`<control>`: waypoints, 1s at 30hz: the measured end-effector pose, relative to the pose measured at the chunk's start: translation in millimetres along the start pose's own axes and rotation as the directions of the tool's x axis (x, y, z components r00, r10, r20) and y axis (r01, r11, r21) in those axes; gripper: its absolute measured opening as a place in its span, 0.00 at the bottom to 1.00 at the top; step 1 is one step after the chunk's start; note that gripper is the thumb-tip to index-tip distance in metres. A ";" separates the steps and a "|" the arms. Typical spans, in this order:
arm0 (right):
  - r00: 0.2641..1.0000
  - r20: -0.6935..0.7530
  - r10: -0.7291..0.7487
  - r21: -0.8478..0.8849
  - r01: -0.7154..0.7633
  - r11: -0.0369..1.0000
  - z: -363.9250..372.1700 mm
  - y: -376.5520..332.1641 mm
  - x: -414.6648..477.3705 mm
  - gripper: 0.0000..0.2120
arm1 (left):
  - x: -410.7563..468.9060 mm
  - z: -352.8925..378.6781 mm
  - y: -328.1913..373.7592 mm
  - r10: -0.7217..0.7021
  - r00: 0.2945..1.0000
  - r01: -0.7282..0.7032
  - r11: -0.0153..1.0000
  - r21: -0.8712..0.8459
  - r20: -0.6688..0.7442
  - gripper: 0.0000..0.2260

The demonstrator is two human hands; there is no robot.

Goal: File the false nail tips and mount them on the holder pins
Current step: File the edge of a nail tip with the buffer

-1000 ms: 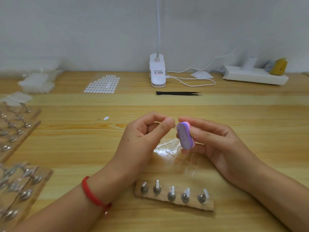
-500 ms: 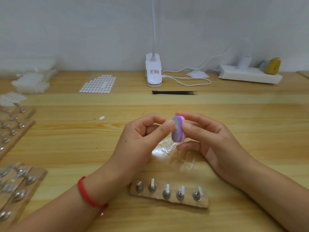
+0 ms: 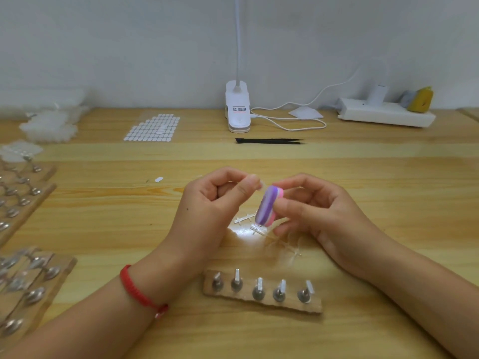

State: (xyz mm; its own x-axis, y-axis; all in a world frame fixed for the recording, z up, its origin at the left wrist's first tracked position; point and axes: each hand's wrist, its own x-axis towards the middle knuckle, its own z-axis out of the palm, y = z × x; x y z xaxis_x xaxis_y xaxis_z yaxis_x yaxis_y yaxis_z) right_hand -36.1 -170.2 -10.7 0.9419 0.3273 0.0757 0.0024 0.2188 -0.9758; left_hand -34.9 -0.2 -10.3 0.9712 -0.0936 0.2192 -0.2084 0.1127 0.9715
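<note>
Left hand point(image 3: 212, 203) pinches a clear nail tip point(image 3: 260, 185); right hand point(image 3: 318, 211) pinches the purple file point(image 3: 267, 207) above the counter point(image 3: 388, 177).

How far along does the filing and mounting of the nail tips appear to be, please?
Done: the boards at the left edge seem already filled. In hand: the left hand pinches what looks like a nail tip beside the file block held by the right hand. Left: the front holder shows five bare pins.

Left hand point(image 3: 215, 200) and right hand point(image 3: 318, 211) hover close together, fingers curled in pinching grips.
</note>
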 end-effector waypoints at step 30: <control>0.996 -0.088 0.008 0.076 -0.002 0.997 -1.4 -1.1 0.6 0.12 | 0.7 1.2 0.7 -0.048 0.999 0.048 0.999 0.004 -0.016 0.10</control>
State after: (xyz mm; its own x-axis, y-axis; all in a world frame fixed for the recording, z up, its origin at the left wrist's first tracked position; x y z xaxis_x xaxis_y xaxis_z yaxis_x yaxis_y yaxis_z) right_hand -35.1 -171.6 -9.9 0.9677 0.2472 0.0492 -0.0248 0.2875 -0.9575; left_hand -34.4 -1.3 -9.3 0.9818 -0.0826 0.1711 -0.1623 0.1039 0.9813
